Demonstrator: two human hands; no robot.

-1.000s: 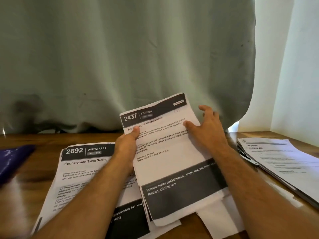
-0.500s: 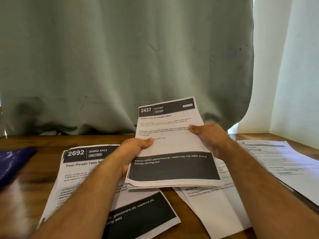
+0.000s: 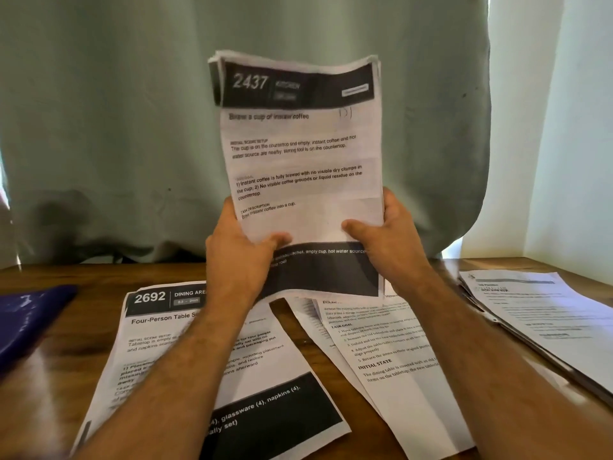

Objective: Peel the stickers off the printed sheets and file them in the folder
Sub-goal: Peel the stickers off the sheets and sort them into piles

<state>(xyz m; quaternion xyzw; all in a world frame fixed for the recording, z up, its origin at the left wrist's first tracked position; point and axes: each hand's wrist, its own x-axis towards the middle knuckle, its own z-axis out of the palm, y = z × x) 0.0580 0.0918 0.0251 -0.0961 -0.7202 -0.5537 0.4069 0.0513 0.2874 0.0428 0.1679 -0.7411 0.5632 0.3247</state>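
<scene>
Stack (image 3: 300, 154) headed "2437 KITCHEN": upright, several sheets, top edge fanned, lifted off the table (image 3: 49, 370). Sheet "2692" (image 3: 185, 353) flat on table, below-left of the stack. Plain text sheets (image 3: 391, 366) flat, below-right. Blue folder (image 3: 26, 317) far left of the stack.

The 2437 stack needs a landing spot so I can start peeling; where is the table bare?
Both hands hold the 2437 stack. Bare wood shows between the blue folder and the 2692 sheet, and along the curtain. Centre and right are crowded: the task-goal sheet, the right pile.
</scene>
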